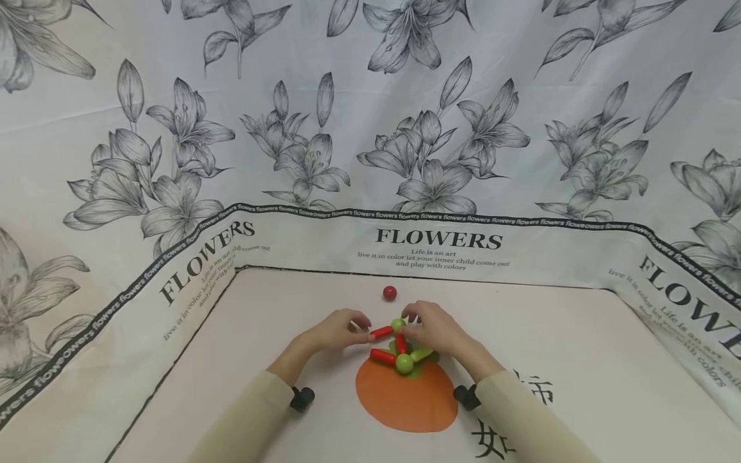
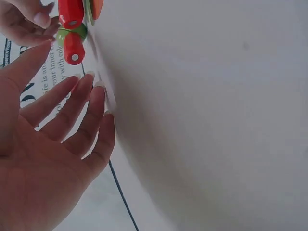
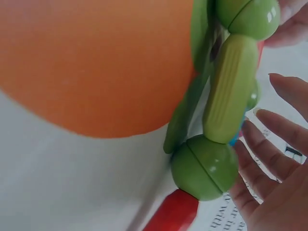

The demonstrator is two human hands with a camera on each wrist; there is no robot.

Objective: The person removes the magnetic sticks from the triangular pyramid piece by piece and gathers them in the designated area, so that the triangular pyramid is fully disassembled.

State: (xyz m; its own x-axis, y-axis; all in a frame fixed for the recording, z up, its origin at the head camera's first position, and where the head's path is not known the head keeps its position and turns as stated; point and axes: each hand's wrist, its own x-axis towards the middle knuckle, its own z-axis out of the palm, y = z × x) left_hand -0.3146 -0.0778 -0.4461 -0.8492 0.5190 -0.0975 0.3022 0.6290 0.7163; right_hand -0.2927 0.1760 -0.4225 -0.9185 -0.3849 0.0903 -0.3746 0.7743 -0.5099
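Toy sticks and balls are joined above the table in the head view. A red stick (image 1: 381, 332) meets the far green ball (image 1: 397, 325). Another red stick (image 1: 401, 344) leads to the near green ball (image 1: 404, 364), beside a third red stick (image 1: 383, 356) and a yellow-green stick (image 1: 421, 354). My left hand (image 2: 62, 139) is beside the red stick's free end, its fingers loosely spread and apart from it. My right hand (image 3: 276, 163) has its relaxed fingertips around the far ball; contact is unclear. A bit of blue (image 3: 234, 139) shows near them, mostly hidden.
A separate red ball (image 1: 390, 293) lies on the table behind the hands. Flat on the cloth, an orange fruit print (image 1: 405, 402) with green leaves is under the toy pieces. Flower-patterned cloth walls (image 1: 434, 244) stand at the back and sides.
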